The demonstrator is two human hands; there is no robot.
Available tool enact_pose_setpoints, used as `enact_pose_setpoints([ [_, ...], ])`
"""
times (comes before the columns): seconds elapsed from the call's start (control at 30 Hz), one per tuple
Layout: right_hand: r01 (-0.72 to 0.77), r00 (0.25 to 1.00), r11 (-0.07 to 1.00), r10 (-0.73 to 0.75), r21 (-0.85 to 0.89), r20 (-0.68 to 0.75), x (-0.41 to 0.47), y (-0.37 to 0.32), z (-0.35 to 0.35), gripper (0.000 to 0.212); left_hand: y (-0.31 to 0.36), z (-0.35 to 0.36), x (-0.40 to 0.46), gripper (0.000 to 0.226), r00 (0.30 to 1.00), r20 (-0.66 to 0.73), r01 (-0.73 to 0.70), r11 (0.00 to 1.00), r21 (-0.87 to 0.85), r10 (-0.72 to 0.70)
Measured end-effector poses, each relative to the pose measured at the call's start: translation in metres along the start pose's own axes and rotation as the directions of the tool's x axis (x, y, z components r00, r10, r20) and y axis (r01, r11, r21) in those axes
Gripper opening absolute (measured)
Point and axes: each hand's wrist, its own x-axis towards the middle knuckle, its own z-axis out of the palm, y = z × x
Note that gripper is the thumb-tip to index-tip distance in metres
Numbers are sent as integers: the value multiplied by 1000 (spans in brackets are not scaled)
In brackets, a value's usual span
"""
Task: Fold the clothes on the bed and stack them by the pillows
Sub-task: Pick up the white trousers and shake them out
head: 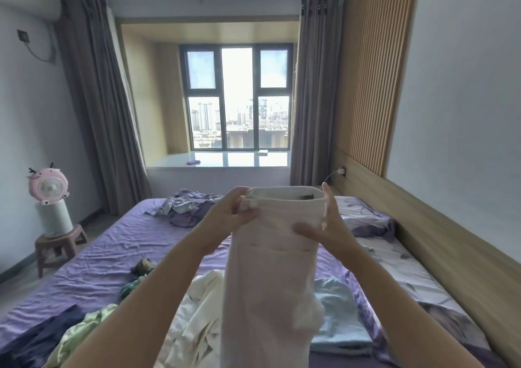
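Note:
I hold white trousers (270, 283) up in front of me by the waistband, folded lengthwise and hanging down over the bed (107, 260). My left hand (235, 212) pinches the waistband's left end. My right hand (329, 226) grips its right side, thumb across the front. Below them on the purple sheet lie a white garment (197, 325), a folded light blue garment (338, 319), a pale green one (81, 336) and a dark blue one (36, 339). Pillows (363, 215) with a grey leaf print lie at the right by the headboard.
A crumpled purple bedcover (189, 206) sits at the far end of the bed. A small dark green item (141, 271) lies mid-bed. A pink fan on a white cylinder (50, 195) stands on a stool (59, 243) at the left. The window ledge (217, 160) is beyond.

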Motion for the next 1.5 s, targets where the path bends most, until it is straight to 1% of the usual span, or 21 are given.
enact_pose_setpoints([
  [0.13, 36, 994, 996, -44, 85, 100, 7, -19, 5, 62, 28, -17, 11, 20, 1000, -5, -16, 1000, 3, 16],
  [0.23, 115, 992, 993, -113, 24, -54, 20, -39, 20, 40, 50, -26, 20, 25, 996, -84, -20, 976, 215, 39],
  [0.3, 133, 985, 991, -134, -11, -110, 36, -56, 27, 36, 72, -33, 27, 54, 992, -85, -46, 905, 424, 90],
  [0.33, 148, 983, 988, -152, -45, -107, 43, -66, 30, 35, 84, -36, 32, 77, 990, -40, -82, 779, 622, 137],
  [0.4, 203, 976, 974, -210, -102, -56, 56, -85, 36, 34, 108, -36, 43, 110, 969, 147, -194, 239, 951, 201],
  [0.43, 230, 971, 965, -236, -128, -32, 59, -93, 39, 33, 118, -31, 47, 115, 950, 237, -247, 24, 969, 205],
  [0.47, 247, 967, 958, -252, -149, -19, 61, -100, 42, 33, 126, -27, 51, 116, 943, 277, -269, -66, 961, 183],
  [0.5, 250, 967, 957, -255, -149, -13, 61, -103, 44, 33, 132, -23, 53, 114, 949, 274, -270, -47, 962, 155],
  [0.57, 214, 977, 972, -215, -93, -4, 56, -101, 46, 34, 136, -19, 53, 93, 971, 211, -230, 204, 952, 110],
  [0.6, 187, 982, 980, -187, -66, 0, 51, -97, 46, 36, 133, -18, 51, 70, 975, 207, -222, 301, 928, 83],
  [0.67, 137, 991, 990, -136, -44, 17, 38, -85, 44, 39, 121, -15, 45, 30, 965, 256, -256, 366, 895, 49],
  [0.83, -37, 981, 998, 44, -41, 190, -3, -34, 34, 40, 82, -9, 32, 38, 937, 344, -268, 499, 824, -64],
  [0.9, -91, 979, 996, 93, -19, 181, -17, -13, 35, 39, 71, -10, 31, 35, 930, 357, -262, 532, 806, -83],
  [1.0, -83, 987, 996, 79, 26, 143, -28, 4, 39, 52, 58, -9, 30, 33, 924, 366, -252, 547, 799, -108],
  [1.07, -108, 973, 992, 92, 62, 210, -38, 18, 39, 65, 56, -13, 29, 28, 934, 339, -223, 564, 795, -110],
  [1.17, -167, 964, 978, 189, -129, 187, -59, 50, 39, 47, 61, -25, 26, 29, 955, 284, -175, 603, 778, -90],
  [1.27, -123, 984, 956, 153, -267, 93, -67, 65, 42, 22, 67, -33, 20, 32, 970, 232, -147, 574, 806, -78],
  [1.37, -93, 993, 954, 112, -284, 49, -62, 57, 51, 27, 74, -29, 10, 13, 988, 133, -86, 442, 893, -75],
  [1.4, -84, 993, 955, 104, -286, 56, -59, 54, 54, 30, 76, -28, 7, 23, 992, 117, -94, 329, 940, -50],
  [1.43, -73, 993, 951, 97, -299, 69, -57, 53, 57, 32, 76, -26, 3, 50, 990, 143, -140, 165, 976, -9],
  [1.5, -35, 991, 944, 74, -327, 108, -52, 50, 63, 34, 73, -17, -4, 91, 933, 337, -314, -174, 933, 123],
])
